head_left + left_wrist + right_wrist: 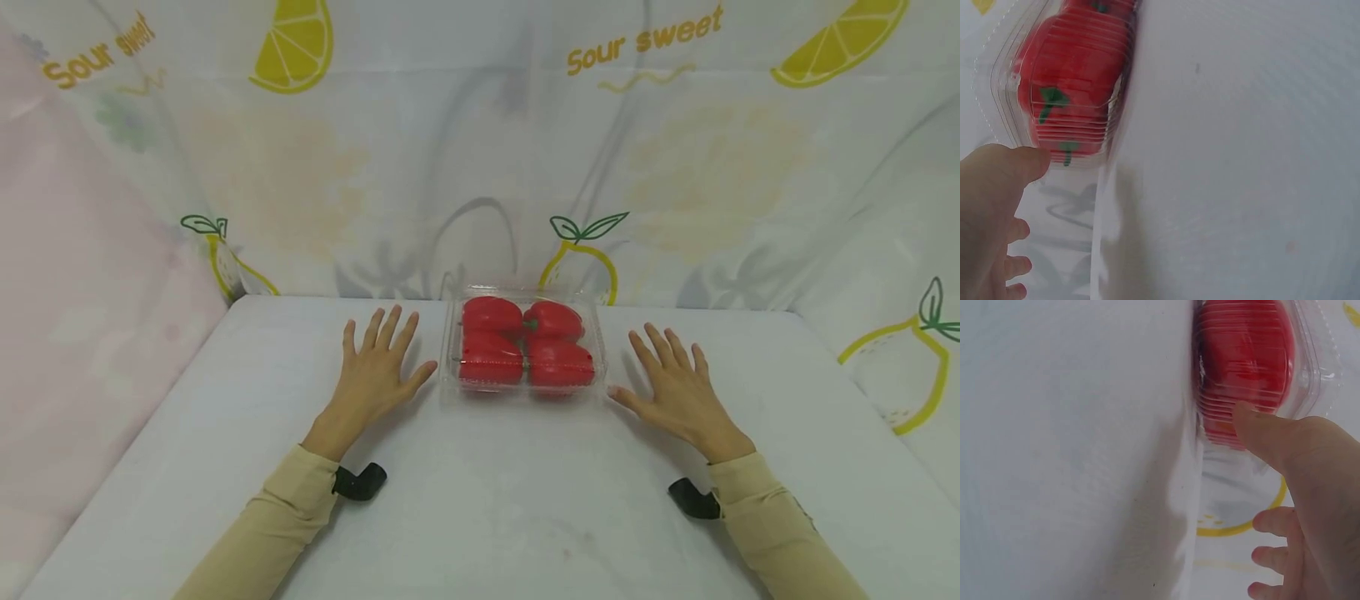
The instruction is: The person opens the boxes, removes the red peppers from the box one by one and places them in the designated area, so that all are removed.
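A clear plastic clamshell box [525,388] stands on the white table, its lid down over several red bell peppers [491,357]. Green stems show on the peppers [1082,59] in the left wrist view. To the left of the box, my left hand [375,371] is spread with its fingers pointing toward the back and its thumb near the box's side. On the other side my right hand [675,392] is spread likewise, thumb toward the box's front right corner. Both hands hold nothing. Whether either thumb touches the plastic I cannot tell.
The table [487,517] is covered in white cloth. Behind it hangs a curtain [420,167] printed with lemons and lettering, close behind the box. A pink cloth [90,292] hangs at the left. Black curved pieces [363,482] sit at both sleeve cuffs.
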Tool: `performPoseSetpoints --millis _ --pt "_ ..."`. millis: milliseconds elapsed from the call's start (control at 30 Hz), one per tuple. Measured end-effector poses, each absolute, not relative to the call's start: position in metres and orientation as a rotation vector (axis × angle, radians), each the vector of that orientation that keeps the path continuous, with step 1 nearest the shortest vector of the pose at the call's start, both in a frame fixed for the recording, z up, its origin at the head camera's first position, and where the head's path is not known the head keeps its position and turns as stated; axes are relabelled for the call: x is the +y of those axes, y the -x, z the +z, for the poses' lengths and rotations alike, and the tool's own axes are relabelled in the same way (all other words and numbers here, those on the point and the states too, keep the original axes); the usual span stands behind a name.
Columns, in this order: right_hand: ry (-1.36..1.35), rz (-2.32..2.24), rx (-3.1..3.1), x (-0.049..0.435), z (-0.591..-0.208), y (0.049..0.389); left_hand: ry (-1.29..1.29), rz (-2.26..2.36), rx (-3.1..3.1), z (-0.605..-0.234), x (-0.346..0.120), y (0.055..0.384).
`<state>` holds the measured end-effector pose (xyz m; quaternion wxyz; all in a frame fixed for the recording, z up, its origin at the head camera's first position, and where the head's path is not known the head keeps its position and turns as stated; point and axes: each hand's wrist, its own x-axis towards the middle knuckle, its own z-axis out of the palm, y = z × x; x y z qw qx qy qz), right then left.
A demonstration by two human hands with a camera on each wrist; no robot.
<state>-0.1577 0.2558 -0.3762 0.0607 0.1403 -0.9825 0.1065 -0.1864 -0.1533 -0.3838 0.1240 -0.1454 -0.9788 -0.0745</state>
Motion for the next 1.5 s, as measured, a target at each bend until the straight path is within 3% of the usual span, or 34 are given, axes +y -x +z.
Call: performPoseSetpoints --millis 200,467,600,1100,1500 --pt "-0.466 0.315 -2.941 0.258 -0.377 0.158 0.419 -0.514 -2.873 -0.386 -0.152 0.188" --pt "-0.618 0.61 -2.756 0.257 -0.379 0.165 0.477 -1.821 -2.582 -0.401 -0.137 0.192" --pt "-0.647 0.694 -2.689 0.253 -0.375 0.164 0.523 -2.127 -2.381 -0.406 -0.126 0.189" --pt "-0.717 0.773 -2.752 0.223 -0.362 0.15 0.578 -2.093 -2.469 -0.408 -0.102 0.174" --pt "-0.779 0.549 -2.724 0.207 -0.362 0.144 0.366 -1.931 -2.583 -0.401 -0.096 0.164"
